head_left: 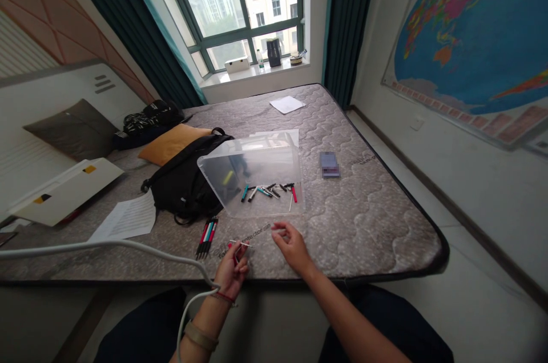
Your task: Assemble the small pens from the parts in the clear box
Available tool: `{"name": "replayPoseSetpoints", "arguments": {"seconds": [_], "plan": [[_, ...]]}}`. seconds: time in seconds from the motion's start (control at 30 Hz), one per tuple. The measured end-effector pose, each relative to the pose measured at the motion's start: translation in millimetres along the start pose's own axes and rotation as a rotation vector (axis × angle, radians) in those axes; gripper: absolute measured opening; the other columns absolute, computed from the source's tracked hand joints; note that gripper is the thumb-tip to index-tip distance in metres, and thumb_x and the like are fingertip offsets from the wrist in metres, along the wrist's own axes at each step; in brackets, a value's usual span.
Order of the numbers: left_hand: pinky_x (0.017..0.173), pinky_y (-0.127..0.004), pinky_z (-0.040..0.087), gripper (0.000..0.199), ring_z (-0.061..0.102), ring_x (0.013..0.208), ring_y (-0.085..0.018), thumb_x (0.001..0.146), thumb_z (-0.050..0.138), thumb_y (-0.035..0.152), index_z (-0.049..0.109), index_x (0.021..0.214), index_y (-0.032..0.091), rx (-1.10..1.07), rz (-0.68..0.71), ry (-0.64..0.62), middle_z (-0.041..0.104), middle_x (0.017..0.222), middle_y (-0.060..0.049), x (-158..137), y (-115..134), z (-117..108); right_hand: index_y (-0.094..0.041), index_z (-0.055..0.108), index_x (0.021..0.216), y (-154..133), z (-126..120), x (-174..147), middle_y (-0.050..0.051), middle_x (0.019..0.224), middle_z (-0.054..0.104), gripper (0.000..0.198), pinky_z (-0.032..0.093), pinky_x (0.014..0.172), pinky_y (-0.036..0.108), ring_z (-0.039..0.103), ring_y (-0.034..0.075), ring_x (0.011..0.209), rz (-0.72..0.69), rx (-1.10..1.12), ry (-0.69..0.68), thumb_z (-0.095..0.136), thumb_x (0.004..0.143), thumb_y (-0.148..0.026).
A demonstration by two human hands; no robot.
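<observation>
My left hand [231, 276] is closed around a red pen part [235, 259] and a thin white stick like a pen refill [245, 245], just above the mattress. To its right, my right hand [292, 247] is raised with thumb and fingertips drawn together; anything between them is too small to make out. Beyond both hands lies a clear plastic box [214, 192], tipped with its opening towards me. Red, teal, white and black pen parts [263, 192] are scattered inside it. Left of my left hand, several pens [207, 237] in red, teal and black lie side by side.
A black backpack [184, 180] and a printed sheet [128, 217] rest left of the box on the mattress [359, 226]. A blurred rectangular object [329, 164] is to the right. In front at left, a pale cable [128, 246] runs across to my left wrist.
</observation>
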State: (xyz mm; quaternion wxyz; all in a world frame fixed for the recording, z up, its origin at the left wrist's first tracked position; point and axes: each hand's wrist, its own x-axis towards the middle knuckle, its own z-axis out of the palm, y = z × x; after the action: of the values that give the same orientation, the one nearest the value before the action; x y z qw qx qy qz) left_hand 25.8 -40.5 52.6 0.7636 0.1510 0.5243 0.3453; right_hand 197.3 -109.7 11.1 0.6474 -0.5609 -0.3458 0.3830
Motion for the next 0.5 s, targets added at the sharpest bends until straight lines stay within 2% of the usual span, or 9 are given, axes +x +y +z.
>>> {"name": "replayPoseSetpoints", "arguments": {"seconds": [0.07,0.1,0.2,0.27,0.37,0.5], "plan": [[0.029,-0.012,0.024,0.014,0.027,0.029,0.002,0.095,0.054,0.021,0.056,0.083,0.014,0.020,0.019,0.002,0.069,0.074,-0.001,-1.2,-2.3,4.2,-0.019,0.066,0.102,3.2,3.8,-4.5,0.005,0.087,0.070,0.027,0.053,0.067,0.030,0.065,0.017,0.072,0.041,-0.005,-0.189,0.064,0.086,-0.040],[0.029,-0.011,0.023,0.013,0.027,0.029,0.002,0.095,0.055,0.021,0.056,0.084,0.014,0.032,0.027,0.003,0.069,0.074,0.000,-2.0,-4.0,6.2,-0.019,0.066,0.104,4.2,5.4,-6.7,0.003,0.082,0.069,0.028,0.052,0.067,0.029,0.064,0.016,0.070,0.038,-0.004,-0.268,0.066,0.085,-0.040],[0.029,-0.011,0.023,0.011,0.027,0.030,0.003,0.093,0.058,0.021,0.056,0.084,0.015,0.053,0.030,-0.004,0.068,0.075,0.001,-4.0,-10.1,11.4,-0.022,0.065,0.116,4.7,8.2,-10.9,0.000,0.083,0.069,0.041,0.050,0.067,0.026,0.063,0.015,0.071,0.002,0.002,-0.378,0.075,0.079,-0.036],[0.029,-0.011,0.023,0.011,0.028,0.030,0.003,0.091,0.059,0.021,0.056,0.083,0.014,0.061,0.019,-0.016,0.067,0.074,0.001,-5.0,-14.5,13.8,-0.023,0.067,0.114,4.2,8.7,-11.8,0.001,0.085,0.069,0.039,0.050,0.068,0.026,0.063,0.015,0.073,0.000,0.005,-0.377,0.076,0.078,-0.036],[0.030,-0.011,0.023,0.012,0.028,0.030,0.002,0.091,0.060,0.021,0.056,0.082,0.014,0.077,-0.002,-0.035,0.064,0.069,0.002,-5.8,-20.7,15.3,-0.021,0.073,0.099,3.5,9.3,-11.7,0.003,0.086,0.071,0.026,0.050,0.069,0.027,0.064,0.017,0.076,0.012,-0.016,-0.332,0.075,0.080,-0.038],[0.030,-0.011,0.023,0.010,0.028,0.031,0.002,0.089,0.062,0.021,0.057,0.085,0.014,0.074,-0.013,-0.051,0.067,0.074,0.001,-7.2,-26.7,13.7,-0.021,0.075,0.089,1.1,10.0,-10.5,0.004,0.084,0.073,0.019,0.049,0.066,0.027,0.065,0.018,0.075,0.018,-0.032,-0.248,0.070,0.083,-0.038]]}}
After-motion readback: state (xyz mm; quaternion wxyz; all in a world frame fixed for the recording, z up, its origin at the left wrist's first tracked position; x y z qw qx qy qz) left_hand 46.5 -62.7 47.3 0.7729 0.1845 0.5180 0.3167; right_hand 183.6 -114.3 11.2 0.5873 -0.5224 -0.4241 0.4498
